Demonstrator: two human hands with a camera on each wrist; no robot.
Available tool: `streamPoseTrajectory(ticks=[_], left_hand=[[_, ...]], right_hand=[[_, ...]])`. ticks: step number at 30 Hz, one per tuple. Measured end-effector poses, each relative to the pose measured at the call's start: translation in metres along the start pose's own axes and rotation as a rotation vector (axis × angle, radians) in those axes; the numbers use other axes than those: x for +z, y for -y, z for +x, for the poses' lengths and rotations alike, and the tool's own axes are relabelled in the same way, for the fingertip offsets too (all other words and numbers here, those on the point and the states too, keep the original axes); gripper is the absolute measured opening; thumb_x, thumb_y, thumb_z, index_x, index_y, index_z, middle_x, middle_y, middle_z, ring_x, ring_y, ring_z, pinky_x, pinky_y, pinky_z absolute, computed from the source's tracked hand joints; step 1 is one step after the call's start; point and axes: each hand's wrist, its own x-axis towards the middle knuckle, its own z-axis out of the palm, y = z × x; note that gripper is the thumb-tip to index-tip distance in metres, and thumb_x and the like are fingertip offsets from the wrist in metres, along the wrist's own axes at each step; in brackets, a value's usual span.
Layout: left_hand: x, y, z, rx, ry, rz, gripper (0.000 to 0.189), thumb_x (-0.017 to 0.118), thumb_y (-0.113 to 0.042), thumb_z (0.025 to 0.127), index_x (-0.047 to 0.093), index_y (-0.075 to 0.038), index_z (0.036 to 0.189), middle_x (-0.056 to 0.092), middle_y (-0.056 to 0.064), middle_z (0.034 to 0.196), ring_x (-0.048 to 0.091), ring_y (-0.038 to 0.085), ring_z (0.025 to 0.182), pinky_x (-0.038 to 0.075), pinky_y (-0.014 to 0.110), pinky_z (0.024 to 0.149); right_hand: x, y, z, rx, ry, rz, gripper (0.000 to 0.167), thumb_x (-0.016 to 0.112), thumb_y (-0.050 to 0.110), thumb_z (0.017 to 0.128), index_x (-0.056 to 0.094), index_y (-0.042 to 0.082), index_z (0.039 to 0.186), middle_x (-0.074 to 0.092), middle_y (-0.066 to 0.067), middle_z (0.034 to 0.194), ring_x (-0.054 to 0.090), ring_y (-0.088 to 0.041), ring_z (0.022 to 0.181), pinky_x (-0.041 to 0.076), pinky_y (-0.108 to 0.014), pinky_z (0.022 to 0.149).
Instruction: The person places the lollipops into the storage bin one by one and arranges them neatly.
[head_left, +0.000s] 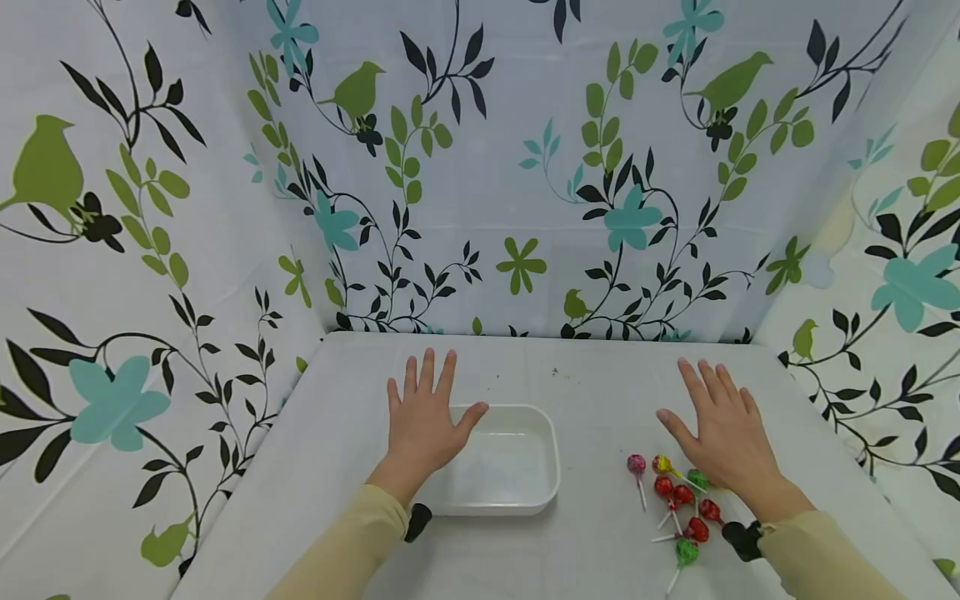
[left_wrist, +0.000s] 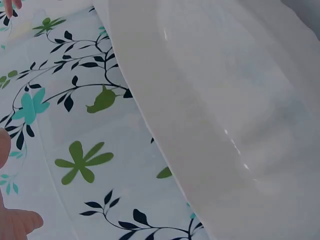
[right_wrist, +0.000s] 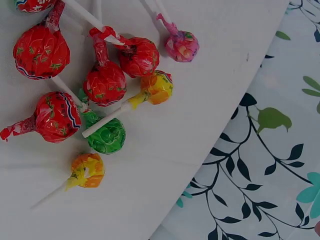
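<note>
The bench [head_left: 592, 383] runs out of the head view's bottom. On it, the left hand [head_left: 425, 425] hides the white tray's [head_left: 502, 467] left side. Fingers spread, back upward, it matches the right hand [head_left: 727, 437], beside lollipops [head_left: 683, 495] clustered right of the tray; one orange lollipop [right_wrist: 90, 172] is mostly hidden from the head.

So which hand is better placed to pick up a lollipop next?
Probably the right hand: its fingers are straight, it holds nothing, and the lollipops lie right beside it. The left hand, also empty, is over by the tray, farther away.
</note>
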Motion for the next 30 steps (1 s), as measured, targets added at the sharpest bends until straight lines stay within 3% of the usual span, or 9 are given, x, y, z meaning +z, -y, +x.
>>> streamPoseTrajectory(ticks=[8, 15, 21, 24, 30], left_hand=[[0.010, 0.054, -0.010, -0.084, -0.056, -0.207, 0.086, 0.053, -0.057, 0.101, 0.022, -0.006, 0.163, 0.025, 0.025, 0.167, 0.022, 0.048, 0.154, 0.023, 0.069, 0.126], [0.026, 0.095, -0.025, -0.181, 0.001, -0.562, 0.075, 0.051, -0.043, 0.106, 0.020, -0.004, 0.163, 0.029, 0.023, 0.166, 0.029, 0.043, 0.153, 0.029, 0.060, 0.127], [0.056, 0.110, -0.035, -0.188, 0.081, -0.875, 0.064, 0.053, -0.028, 0.108, 0.027, -0.007, 0.162, 0.034, 0.021, 0.165, 0.034, 0.040, 0.152, 0.034, 0.054, 0.125], [0.068, 0.114, -0.037, -0.170, 0.092, -0.939, 0.059, 0.054, -0.022, 0.107, 0.032, -0.008, 0.160, 0.037, 0.018, 0.164, 0.037, 0.038, 0.151, 0.036, 0.050, 0.125], [0.077, 0.118, -0.041, -0.165, 0.057, -0.945, 0.055, 0.055, -0.015, 0.106, 0.037, -0.006, 0.158, 0.041, 0.015, 0.162, 0.042, 0.037, 0.149, 0.041, 0.048, 0.120]], right_hand=[[0.005, -0.008, -0.007, 0.011, -0.040, 0.059, 0.080, 0.057, 0.043, 0.102, 0.020, 0.006, 0.163, 0.033, -0.036, 0.157, 0.025, -0.056, 0.147, 0.025, -0.080, 0.115], [0.008, -0.020, -0.018, 0.038, -0.066, 0.071, 0.077, 0.054, 0.042, 0.104, 0.021, 0.003, 0.162, 0.033, -0.038, 0.155, 0.026, -0.057, 0.146, 0.026, -0.081, 0.112], [0.012, -0.025, -0.023, 0.047, -0.064, 0.081, 0.077, 0.054, 0.042, 0.104, 0.021, 0.002, 0.161, 0.033, -0.038, 0.156, 0.024, -0.057, 0.147, 0.024, -0.082, 0.112], [0.016, -0.025, -0.024, 0.049, -0.056, 0.086, 0.077, 0.053, 0.042, 0.105, 0.021, 0.003, 0.162, 0.032, -0.038, 0.156, 0.024, -0.057, 0.148, 0.025, -0.083, 0.111], [0.022, -0.024, -0.025, 0.046, -0.050, 0.082, 0.076, 0.053, 0.042, 0.105, 0.021, 0.003, 0.162, 0.033, -0.038, 0.155, 0.024, -0.056, 0.148, 0.026, -0.083, 0.110]])
